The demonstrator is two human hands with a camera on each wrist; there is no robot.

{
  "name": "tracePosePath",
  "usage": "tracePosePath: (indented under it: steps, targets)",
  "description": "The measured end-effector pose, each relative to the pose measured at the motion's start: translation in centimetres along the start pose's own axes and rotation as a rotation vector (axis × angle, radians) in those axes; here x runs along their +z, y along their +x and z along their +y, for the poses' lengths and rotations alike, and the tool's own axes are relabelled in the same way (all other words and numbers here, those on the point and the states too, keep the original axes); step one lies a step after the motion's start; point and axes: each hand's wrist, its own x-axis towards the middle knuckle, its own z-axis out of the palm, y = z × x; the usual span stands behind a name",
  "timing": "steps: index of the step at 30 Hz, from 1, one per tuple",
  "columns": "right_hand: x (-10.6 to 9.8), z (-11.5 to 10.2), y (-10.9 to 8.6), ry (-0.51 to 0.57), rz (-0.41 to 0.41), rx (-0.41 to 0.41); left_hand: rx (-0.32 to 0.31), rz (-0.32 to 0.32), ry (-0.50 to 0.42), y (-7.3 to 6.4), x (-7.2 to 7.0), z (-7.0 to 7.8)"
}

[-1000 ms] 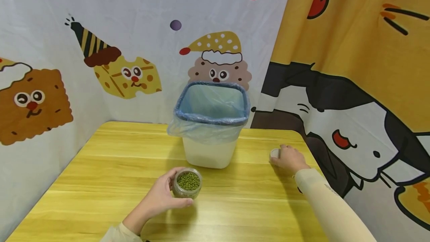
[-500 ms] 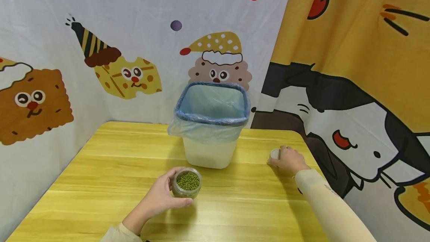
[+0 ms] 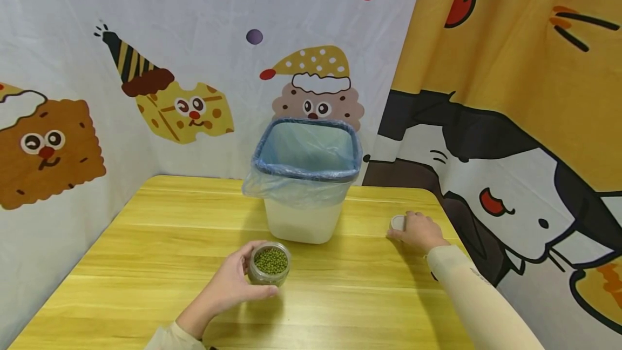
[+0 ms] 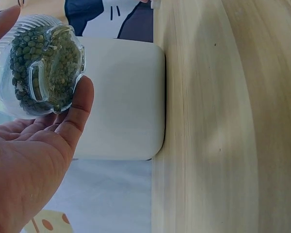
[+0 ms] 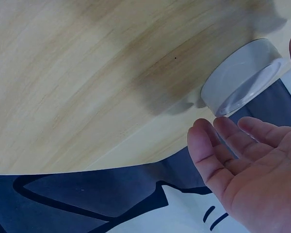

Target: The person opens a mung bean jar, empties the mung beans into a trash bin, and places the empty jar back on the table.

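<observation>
Right grip [image 3: 420, 232] has loosened from white lid [image 3: 398, 223]

Nearest, the left grip [image 3: 230, 282] curls around a clear jar [image 3: 268, 281] of green beans [image 3: 270, 260], raised above the bench [image 3: 340, 296]; probably smooth and fairly heavy, best held round its sides. Beyond, the right grip is spread beside the lid.

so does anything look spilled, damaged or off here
Nothing looks clearly spilled or damaged: the small green beans sit inside the open jar. Only slightly odd, the plastic bag lining the bin hangs unevenly, flaring out past the bin's side at the left in the head view.
</observation>
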Motion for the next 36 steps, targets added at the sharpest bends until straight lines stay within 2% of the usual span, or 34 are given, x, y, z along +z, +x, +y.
tracePosePath:
  steps: [6, 18, 25, 30, 36]
  targets:
    - [-0.1, 0.0, -0.1, -0.013, 0.006, -0.016, 0.028, 0.001, 0.001, -0.2, -0.4, 0.1]
    - [-0.5, 0.0, -1.3, -0.018, 0.083, -0.071, -0.032, 0.076, 0.060, -1.5, -2.9, -0.7]
    - [-1.6, -0.2, -3.1, 0.004, 0.140, -0.113, -0.055, 0.108, 0.053, -2.2, -4.0, -1.0]
    - [-2.2, -0.4, -3.9, 0.028, 0.157, -0.134, -0.078, 0.126, 0.085, -2.5, -4.5, -1.0]
    - [-4.2, -2.2, -5.3, 0.116, 0.181, -0.184, -0.073, 0.150, 0.111, -2.6, -5.6, -0.5]
